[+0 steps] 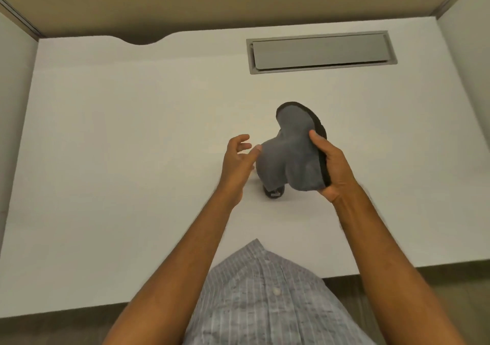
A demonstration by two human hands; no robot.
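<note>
Soft, warm, even light is washing the white tabletop (106, 159), casting only the faintest shadows. The left hand (236, 159) is smearing with motion blur while the grey slipper (291, 156) is showing fairly sharp. The wide lens is bowing the tabletop's edges.

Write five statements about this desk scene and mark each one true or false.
1. The right hand grips the grey slipper along its dark sole. True.
2. The grey slipper lies flat on the white desk. False: it is held up above the desk.
3. The left hand is clenched round the slipper. False: its fingers are spread and relaxed beside it, with the thumb at the grey fabric.
4. A grey hatch is set into the far right part of the desk. True.
5. A small dark object shows on the desk just below the slipper. True.
</note>
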